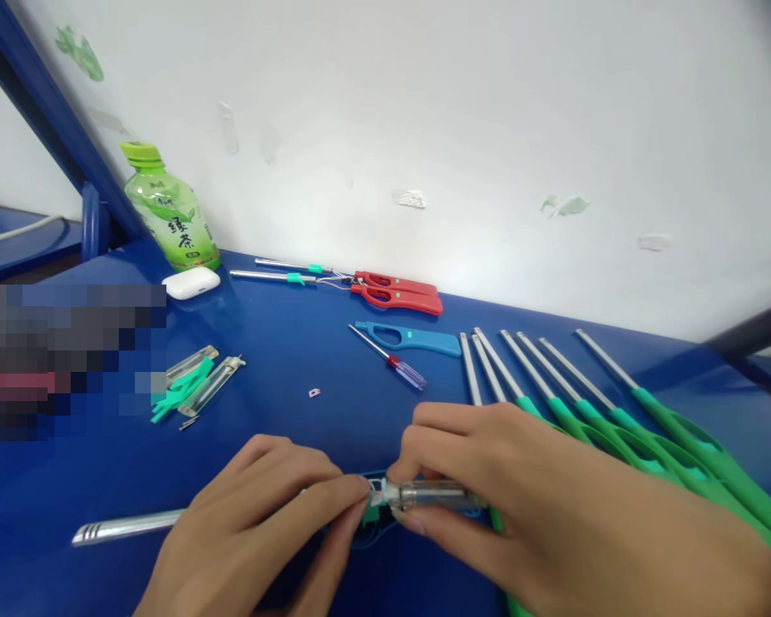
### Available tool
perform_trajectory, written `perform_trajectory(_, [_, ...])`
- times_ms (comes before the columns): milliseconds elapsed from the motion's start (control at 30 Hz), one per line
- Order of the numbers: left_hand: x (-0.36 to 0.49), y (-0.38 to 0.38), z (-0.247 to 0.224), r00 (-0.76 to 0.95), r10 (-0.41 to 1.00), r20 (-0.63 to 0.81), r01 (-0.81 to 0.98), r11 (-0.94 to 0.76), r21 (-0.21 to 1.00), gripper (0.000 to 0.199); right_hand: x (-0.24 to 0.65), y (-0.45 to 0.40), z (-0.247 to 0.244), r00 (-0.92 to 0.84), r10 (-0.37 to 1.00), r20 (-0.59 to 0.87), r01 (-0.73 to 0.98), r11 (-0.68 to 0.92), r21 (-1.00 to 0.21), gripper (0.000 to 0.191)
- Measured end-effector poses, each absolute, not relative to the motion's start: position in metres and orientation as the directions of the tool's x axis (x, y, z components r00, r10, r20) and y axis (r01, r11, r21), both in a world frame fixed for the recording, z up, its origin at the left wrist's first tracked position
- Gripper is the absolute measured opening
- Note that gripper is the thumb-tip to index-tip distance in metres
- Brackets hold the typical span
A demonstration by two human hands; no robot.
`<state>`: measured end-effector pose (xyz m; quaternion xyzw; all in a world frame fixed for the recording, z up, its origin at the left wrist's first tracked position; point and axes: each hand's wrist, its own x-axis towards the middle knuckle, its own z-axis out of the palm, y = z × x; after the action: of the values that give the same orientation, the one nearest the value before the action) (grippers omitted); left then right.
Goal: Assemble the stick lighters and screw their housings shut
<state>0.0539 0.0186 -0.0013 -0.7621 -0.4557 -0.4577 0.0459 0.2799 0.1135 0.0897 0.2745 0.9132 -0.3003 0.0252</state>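
Note:
My right hand is closed around a clear cylindrical gas tank with a white end, held level above a blue lighter shell. The fingertips of my left hand are pinched at the white end of the tank, by thin wires and a small green part; what exactly they grip is hidden. A silver metal tube sticks out to the left from beneath my left hand. Both hands almost touch over the shell, which they largely cover.
Several green lighters lie at the right. Behind are a blue shell half, a screwdriver and red shells. Left are clear tanks, green pieces, a white case and a green bottle.

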Motion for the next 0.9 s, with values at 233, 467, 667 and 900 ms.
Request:
perform_trajectory(233, [0.050,0.018,-0.009,0.140,0.637,0.758,0.743,-0.574,0.345,0.028,0.282,0.114,0.087,-0.852,0.482,-0.204,0.509,0.672,-0.537,0.009])
perform_trajectory(467, [0.052,0.018,-0.011,0.121,0.629,0.768,0.752,-0.563,0.343,0.025,0.283,0.114,0.085,-0.858,0.473,-0.202,0.499,0.675,-0.543,0.008])
perform_trajectory(667, [0.049,0.013,-0.018,0.121,0.628,0.769,0.777,-0.541,0.320,0.026,0.278,0.116,0.086,-0.847,0.472,-0.245,0.523,0.656,-0.543,0.007])
perform_trajectory(900, [0.047,0.011,-0.022,0.107,0.633,0.767,0.780,-0.532,0.330,0.027,0.280,0.117,0.083,-0.870,0.456,-0.190,0.482,0.701,-0.526,0.007])
